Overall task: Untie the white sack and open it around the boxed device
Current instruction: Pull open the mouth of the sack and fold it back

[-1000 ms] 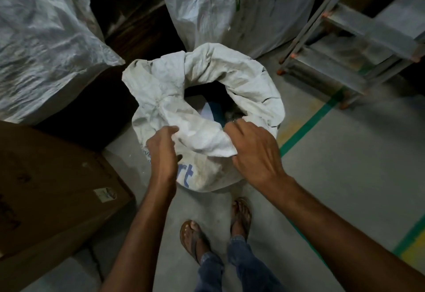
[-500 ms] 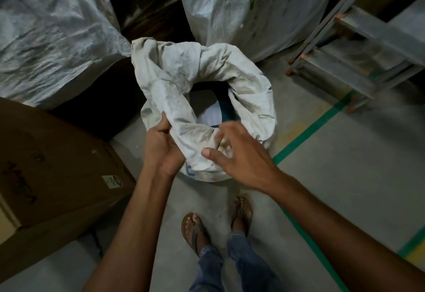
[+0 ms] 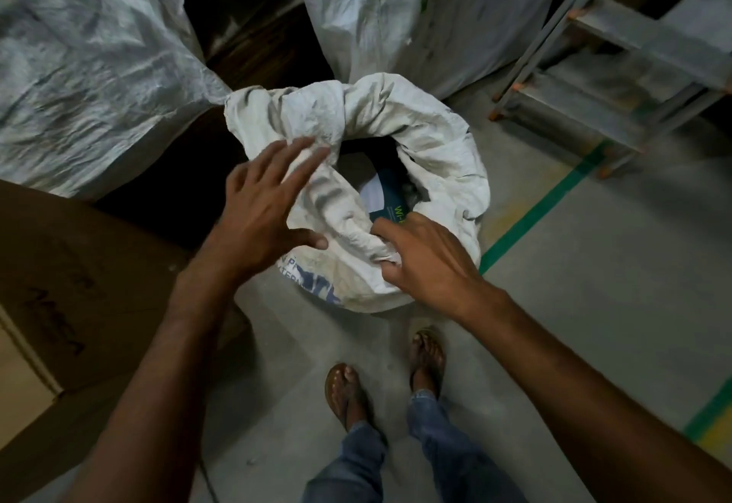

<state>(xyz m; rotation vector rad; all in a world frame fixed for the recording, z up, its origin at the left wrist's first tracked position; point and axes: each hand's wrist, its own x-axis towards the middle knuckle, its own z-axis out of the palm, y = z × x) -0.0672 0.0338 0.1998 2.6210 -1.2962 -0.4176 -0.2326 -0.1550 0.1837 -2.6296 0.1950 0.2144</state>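
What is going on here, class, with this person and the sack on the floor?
A person stands over a white sack on the floor, with its mouth already open and rolled down. Inside, part of a dark box shows. The right hand pinches the near edge of the rim, while the left hand is spread open over the rim's left side, gripping nothing. Bigger sacks, a carton and a metal rack stand around.

Dim, soft overhead light; left hand [image 3: 261, 209] motion-blurred, dark shadow behind, wide-angle bending at edges.
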